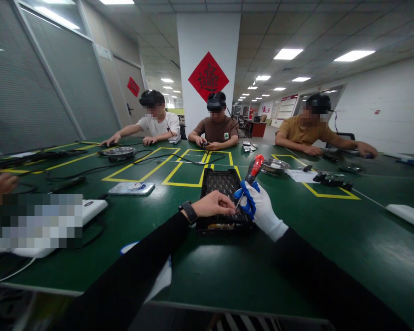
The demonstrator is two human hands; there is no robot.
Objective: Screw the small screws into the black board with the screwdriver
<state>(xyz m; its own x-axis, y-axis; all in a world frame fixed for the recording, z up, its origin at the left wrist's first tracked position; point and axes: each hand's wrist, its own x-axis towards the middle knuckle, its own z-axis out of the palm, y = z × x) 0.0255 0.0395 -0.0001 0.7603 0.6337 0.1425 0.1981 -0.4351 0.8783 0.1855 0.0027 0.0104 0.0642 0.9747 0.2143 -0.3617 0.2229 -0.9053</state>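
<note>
My right hand (258, 202), in a white glove with blue coating, is closed round a screwdriver (255, 168) with a red and black handle. The shaft slants down to the left, into a black plastic tray-like housing (218, 180) on the green table. Bare and wearing a black watch, my left hand (212, 203) reaches over the housing. Its fingertips are pressed together near the screwdriver's tip; whatever they may pinch is too small to make out. An orange-brown part (221, 226) shows at the housing's near end.
A phone (131, 188) lies to the left on the green table (317, 257), with black cables beyond. Metal bowls (275, 166) (119, 153) and black parts (333, 180) stand farther off. A white glove (160, 280) is under my left forearm. Three people sit opposite; another hand shows at left.
</note>
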